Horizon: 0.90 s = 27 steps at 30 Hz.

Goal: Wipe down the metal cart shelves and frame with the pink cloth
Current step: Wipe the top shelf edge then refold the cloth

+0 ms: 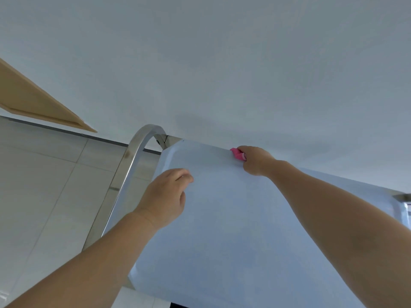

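i see the pink cloth bunched at the far edge of the cart's top shelf, the right hand curled around it so only a tip pokes out to the left. the left hand rests near the shelf's left edge, fingers loosely bent, holding nothing. just left of it arcs the curved steel handle over the tiled floor, white wall behind.

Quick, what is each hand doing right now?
Left hand: open, resting on the top shelf.
Right hand: gripping the pink cloth at the shelf's far edge.
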{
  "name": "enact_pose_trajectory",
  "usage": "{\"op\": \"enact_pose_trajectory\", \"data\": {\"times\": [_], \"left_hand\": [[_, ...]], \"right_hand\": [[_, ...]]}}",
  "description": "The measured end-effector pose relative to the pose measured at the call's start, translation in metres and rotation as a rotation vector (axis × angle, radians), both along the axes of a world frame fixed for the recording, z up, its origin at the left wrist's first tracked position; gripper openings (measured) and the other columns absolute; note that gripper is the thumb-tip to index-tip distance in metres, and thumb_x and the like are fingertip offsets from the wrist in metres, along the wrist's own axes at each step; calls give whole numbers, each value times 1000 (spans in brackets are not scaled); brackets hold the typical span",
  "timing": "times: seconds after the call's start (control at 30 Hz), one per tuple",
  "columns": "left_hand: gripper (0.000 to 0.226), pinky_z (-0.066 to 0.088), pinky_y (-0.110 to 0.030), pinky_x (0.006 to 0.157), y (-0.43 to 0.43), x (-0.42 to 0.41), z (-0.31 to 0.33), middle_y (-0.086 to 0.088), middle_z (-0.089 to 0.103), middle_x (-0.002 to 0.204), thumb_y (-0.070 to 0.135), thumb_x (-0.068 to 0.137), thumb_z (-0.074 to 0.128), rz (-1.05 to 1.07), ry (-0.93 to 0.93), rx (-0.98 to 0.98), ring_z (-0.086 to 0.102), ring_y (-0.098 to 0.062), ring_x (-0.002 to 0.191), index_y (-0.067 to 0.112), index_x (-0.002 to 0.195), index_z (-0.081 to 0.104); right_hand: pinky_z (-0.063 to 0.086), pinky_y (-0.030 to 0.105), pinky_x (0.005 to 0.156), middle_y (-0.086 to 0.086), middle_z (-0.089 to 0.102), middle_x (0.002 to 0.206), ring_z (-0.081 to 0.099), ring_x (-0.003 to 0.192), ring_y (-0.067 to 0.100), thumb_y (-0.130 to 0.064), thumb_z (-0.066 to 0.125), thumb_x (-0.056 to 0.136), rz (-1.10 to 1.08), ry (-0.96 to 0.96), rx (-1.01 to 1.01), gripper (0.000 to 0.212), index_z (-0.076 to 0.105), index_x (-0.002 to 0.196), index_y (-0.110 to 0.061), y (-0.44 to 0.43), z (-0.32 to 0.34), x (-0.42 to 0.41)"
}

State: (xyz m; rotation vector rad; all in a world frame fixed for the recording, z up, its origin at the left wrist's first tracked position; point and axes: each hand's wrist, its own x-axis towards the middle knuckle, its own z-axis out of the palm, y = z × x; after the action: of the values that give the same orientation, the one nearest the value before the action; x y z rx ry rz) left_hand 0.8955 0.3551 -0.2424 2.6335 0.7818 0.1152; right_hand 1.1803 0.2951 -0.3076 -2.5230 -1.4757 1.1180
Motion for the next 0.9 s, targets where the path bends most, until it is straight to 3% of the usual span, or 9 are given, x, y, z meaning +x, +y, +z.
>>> {"op": "enact_pose_trajectory", "data": {"times": [0.27,0.47,0.9], "left_hand": [[37,42,-20,75,-21,14,-6,3,65,106,-9,70,63,13,27,-63,64,-19,95,10,101,68],[36,46,-24,82,-37,23,-14,2,65,107,-8,73,60,-6,41,-119,63,-20,96,10,102,68],[35,48,-25,81,-64,56,-10,2,65,107,-8,73,59,-14,64,-152,63,-20,96,10,101,68]], "right_hand": [[40,27,60,-2,61,97,56,86,22,-6,38,84,-34,-4,8,38,54,112,-26,-19,0,14],[40,27,62,-4,59,95,55,86,22,-6,37,85,-59,1,16,37,55,111,-25,-32,1,23],[42,29,64,3,63,97,59,90,27,-9,37,84,-108,-2,34,31,57,105,-19,-73,2,55]]}}
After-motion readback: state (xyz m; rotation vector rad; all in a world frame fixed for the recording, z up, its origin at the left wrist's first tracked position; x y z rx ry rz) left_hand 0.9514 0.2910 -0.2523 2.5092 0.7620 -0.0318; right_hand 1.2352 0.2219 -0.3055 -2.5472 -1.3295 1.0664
